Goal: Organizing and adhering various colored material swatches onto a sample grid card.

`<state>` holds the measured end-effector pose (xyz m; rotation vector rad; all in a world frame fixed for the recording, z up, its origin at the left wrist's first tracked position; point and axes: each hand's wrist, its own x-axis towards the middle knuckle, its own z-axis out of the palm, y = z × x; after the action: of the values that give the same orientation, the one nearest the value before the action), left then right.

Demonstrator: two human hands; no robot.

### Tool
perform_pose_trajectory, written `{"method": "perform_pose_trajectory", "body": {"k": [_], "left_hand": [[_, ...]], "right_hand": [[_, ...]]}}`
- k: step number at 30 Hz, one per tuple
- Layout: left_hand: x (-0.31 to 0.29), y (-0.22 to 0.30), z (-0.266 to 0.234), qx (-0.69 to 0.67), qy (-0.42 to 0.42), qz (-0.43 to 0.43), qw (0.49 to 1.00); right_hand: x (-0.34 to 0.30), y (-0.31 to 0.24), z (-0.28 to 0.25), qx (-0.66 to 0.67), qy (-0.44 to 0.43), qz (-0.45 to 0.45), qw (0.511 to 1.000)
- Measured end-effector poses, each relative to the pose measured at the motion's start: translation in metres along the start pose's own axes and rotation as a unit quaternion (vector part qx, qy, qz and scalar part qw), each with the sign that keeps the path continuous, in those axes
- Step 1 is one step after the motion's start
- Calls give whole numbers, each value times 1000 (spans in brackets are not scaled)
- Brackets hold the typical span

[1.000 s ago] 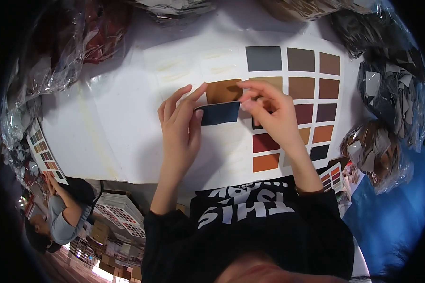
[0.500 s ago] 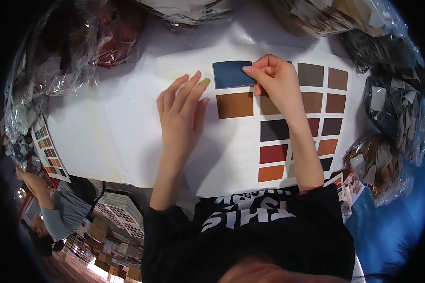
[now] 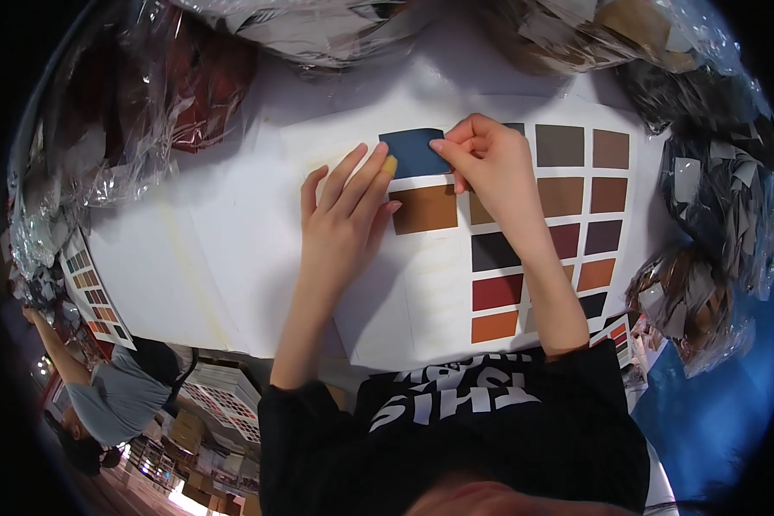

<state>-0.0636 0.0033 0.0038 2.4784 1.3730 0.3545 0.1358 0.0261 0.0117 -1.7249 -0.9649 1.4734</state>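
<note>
A dark blue rectangular swatch [image 3: 413, 152] lies at the top left of the swatch grid on a white sheet [image 3: 430, 331]. My right hand [image 3: 493, 159] pinches its right edge between thumb and fingers. With fingers spread, my left hand [image 3: 346, 206] reaches the swatch's lower left corner; a yellow covering wraps one fingertip. Directly below the blue piece is a brown swatch [image 3: 426, 209]. Rows of black, dark red, orange, grey and brown swatches fill the sheet's right side, partly hidden by my right forearm. Pale yellowish marks show on the bare left column.
Clear plastic bags of swatches ring the white table [image 3: 172, 258]: dark red ones [image 3: 206, 95] at far left, dark grey ones [image 3: 731, 198] at right, brown ones [image 3: 692, 301] nearer. Another person [image 3: 120, 396] works at lower left beside a stack of printed swatch cards [image 3: 224, 400].
The blue swatch has come down and slightly left onto the sheet, in line above the brown one. My left hand has moved right, its fingertips now at the swatch.
</note>
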Motion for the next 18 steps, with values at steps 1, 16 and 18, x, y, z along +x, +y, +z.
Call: {"method": "perform_pose_trajectory", "body": {"k": [1, 16, 18], "left_hand": [[1, 0, 0, 0, 0, 5, 1000], [21, 38, 17, -92, -46, 81, 991], [18, 41, 19, -79, -34, 87, 992]], "right_hand": [[0, -1, 1, -33, 4, -5, 999], [-118, 45, -95, -188, 221, -127, 948], [-147, 62, -124, -241, 273, -140, 921]]}}
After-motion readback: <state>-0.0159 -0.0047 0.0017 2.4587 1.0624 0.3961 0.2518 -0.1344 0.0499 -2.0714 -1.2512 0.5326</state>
